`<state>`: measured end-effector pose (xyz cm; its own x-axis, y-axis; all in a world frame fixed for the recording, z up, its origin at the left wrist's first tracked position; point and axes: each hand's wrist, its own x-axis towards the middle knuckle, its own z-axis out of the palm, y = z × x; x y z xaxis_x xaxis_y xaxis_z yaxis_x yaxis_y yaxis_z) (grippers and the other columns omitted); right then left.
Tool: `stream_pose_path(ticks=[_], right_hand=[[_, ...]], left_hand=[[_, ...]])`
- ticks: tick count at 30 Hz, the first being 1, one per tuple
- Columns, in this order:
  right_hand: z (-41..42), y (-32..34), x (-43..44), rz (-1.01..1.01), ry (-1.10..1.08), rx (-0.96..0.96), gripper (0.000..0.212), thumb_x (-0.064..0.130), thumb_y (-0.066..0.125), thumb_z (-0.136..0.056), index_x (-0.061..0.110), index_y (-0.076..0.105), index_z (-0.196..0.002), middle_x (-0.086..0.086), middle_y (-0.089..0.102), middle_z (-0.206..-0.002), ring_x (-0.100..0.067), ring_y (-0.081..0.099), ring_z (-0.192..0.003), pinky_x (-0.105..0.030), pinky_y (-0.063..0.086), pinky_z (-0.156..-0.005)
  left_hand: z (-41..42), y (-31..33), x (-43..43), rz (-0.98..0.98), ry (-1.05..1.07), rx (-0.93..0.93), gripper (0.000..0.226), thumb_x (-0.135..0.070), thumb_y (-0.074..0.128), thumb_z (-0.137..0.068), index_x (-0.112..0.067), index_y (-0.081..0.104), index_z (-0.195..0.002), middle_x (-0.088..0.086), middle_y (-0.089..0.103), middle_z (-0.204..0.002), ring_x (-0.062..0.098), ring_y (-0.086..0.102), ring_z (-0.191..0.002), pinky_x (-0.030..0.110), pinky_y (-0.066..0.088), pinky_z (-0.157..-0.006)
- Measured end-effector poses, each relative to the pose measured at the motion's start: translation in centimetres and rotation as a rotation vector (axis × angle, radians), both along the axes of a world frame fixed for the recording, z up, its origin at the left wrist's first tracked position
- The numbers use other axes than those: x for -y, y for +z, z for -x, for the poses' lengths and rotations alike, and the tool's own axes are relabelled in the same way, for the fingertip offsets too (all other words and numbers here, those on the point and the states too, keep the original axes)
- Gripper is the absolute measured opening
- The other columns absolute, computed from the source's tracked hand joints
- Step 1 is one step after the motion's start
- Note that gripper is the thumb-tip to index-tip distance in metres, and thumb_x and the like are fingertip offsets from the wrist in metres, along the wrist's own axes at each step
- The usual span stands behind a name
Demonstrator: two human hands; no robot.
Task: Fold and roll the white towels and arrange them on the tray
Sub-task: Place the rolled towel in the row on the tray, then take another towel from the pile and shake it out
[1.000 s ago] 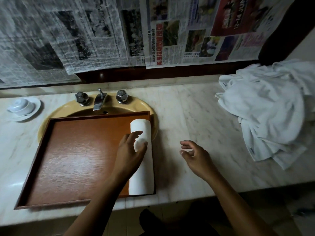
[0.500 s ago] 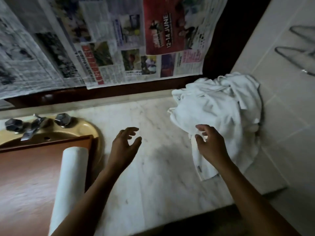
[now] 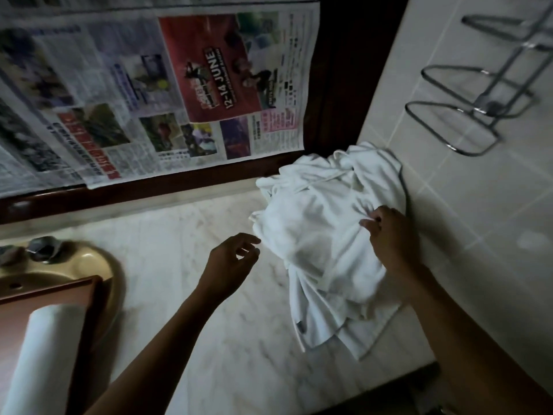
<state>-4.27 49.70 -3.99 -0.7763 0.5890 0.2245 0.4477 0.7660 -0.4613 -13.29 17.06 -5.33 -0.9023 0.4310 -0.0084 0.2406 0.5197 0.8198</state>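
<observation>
**Desk layout**

The sink (image 3: 89,262) is set in the desk (image 3: 185,241) at the left. The tray (image 3: 95,310) lies across the sink, in front of the tap knob (image 3: 42,248), with 1 rolled towel (image 3: 45,354) in it along its right rim. The towel pile (image 3: 314,241) sits on the desk at the far right, against the side wall (image 3: 478,235). Newspaper sheets (image 3: 149,100) hang behind the desk; a wire rack (image 3: 478,109) is fixed on the side wall above the pile. The left hand (image 3: 230,262) hovers just left of the pile; the right hand (image 3: 389,235) pinches cloth on its right side.
</observation>
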Motion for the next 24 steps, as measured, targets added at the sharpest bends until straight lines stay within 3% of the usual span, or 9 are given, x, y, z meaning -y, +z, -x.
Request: stream_pose_path(ticks=[4, 8, 11, 14, 15, 17, 19, 21, 24], right_hand=[[-0.1, 6.2, -0.2, 0.064, 0.077, -0.224, 0.012, 0.015, 0.067, -0.099, 0.006, 0.074, -0.104, -0.011, 0.076, -0.102, -0.029, 0.068, -0.096, -0.017, 0.034, -0.075], [0.2, 11.7, 1.3, 0.220, 0.212, -0.374, 0.010, 0.021, 0.063, -0.101, 0.027, 0.071, -0.103, 0.016, 0.072, -0.103, -0.006, 0.067, -0.100, -0.014, 0.045, -0.083], [-0.3, 15.4, 3.8, 0.308, 0.392, -0.493, 0.012, 0.020, 0.060, -0.103, 0.027, 0.070, -0.106, 0.018, 0.073, -0.105, 0.000, 0.067, -0.102, -0.019, 0.049, -0.088], [-0.5, 18.5, 6.3, 0.353, 0.579, -0.524, 0.017, 0.015, 0.056, -0.105, 0.022, 0.071, -0.107, 0.015, 0.074, -0.104, -0.002, 0.067, -0.101, -0.018, 0.047, -0.088], [-0.4, 19.2, 7.0, 0.377, 0.627, -0.512, 0.017, 0.015, 0.055, -0.105, 0.022, 0.071, -0.107, 0.012, 0.074, -0.104, -0.004, 0.067, -0.101, -0.018, 0.047, -0.089], [-0.2, 19.9, 8.0, 0.412, 0.662, -0.482, 0.018, 0.018, 0.054, -0.106, 0.023, 0.071, -0.107, 0.009, 0.074, -0.106, -0.006, 0.067, -0.103, -0.018, 0.048, -0.090], [-0.2, 20.2, 8.8, 0.434, 0.634, -0.465, 0.019, 0.024, 0.051, -0.107, 0.026, 0.070, -0.109, 0.012, 0.073, -0.108, -0.004, 0.066, -0.105, -0.019, 0.046, -0.091], [-0.7, 20.0, 8.9, 0.488, 0.624, -0.403, 0.022, 0.037, 0.050, -0.107, 0.029, 0.068, -0.117, 0.014, 0.071, -0.116, -0.002, 0.063, -0.112, -0.023, 0.045, -0.094], [-2.6, 18.9, 10.6, 0.723, 0.780, -0.221, 0.060, 0.059, 0.068, -0.086, 0.037, 0.051, -0.139, 0.012, 0.062, -0.136, -0.004, 0.060, -0.124, -0.022, 0.049, -0.098]], left_hand=[[0.7, 2.5, -2.0, -0.036, -0.014, -0.035, 0.016, -0.019, 0.069, -0.094, -0.029, 0.073, -0.105, -0.015, 0.072, -0.090, -0.004, 0.065, -0.087, 0.006, 0.043, -0.074], [1.1, 6.2, -4.6, -0.128, -0.051, -0.014, 0.021, -0.031, 0.072, -0.093, -0.034, 0.068, -0.113, -0.013, 0.072, -0.099, -0.003, 0.066, -0.091, 0.012, 0.047, -0.077], [0.9, 9.4, -6.2, -0.241, -0.136, 0.052, 0.060, -0.048, 0.079, -0.086, -0.042, 0.050, -0.138, -0.014, 0.061, -0.132, 0.001, 0.061, -0.114, 0.027, 0.051, -0.094], [0.2, 13.1, -6.9, -0.290, -0.242, -0.041, 0.088, -0.046, 0.081, -0.084, -0.041, 0.030, -0.156, -0.015, 0.037, -0.158, 0.003, 0.043, -0.138, 0.022, 0.044, -0.106], [0.0, 14.2, -6.6, -0.312, -0.257, -0.086, 0.080, -0.039, 0.080, -0.087, -0.035, 0.036, -0.154, -0.013, 0.043, -0.155, 0.003, 0.047, -0.135, 0.022, 0.047, -0.105], [-0.3, 15.7, -6.0, -0.322, -0.249, -0.172, 0.041, -0.026, 0.071, -0.096, -0.026, 0.058, -0.134, -0.008, 0.065, -0.129, 0.009, 0.063, -0.116, 0.032, 0.055, -0.095], [-1.4, 16.8, -4.3, -0.340, -0.218, -0.167, 0.018, -0.022, 0.062, -0.101, -0.023, 0.065, -0.119, -0.004, 0.070, -0.106, 0.010, 0.067, -0.095, 0.030, 0.057, -0.075], [-2.5, 17.5, -2.8, -0.393, -0.148, -0.069, 0.015, -0.023, 0.057, -0.104, -0.023, 0.061, -0.118, 0.002, 0.069, -0.099, 0.007, 0.066, -0.079, 0.022, 0.052, -0.056], [-4.1, 18.2, 0.2, -0.553, -0.036, 0.036, 0.019, -0.029, 0.057, -0.103, -0.016, 0.054, -0.117, 0.019, 0.066, -0.096, 0.025, 0.063, -0.079, 0.041, 0.052, -0.060]])
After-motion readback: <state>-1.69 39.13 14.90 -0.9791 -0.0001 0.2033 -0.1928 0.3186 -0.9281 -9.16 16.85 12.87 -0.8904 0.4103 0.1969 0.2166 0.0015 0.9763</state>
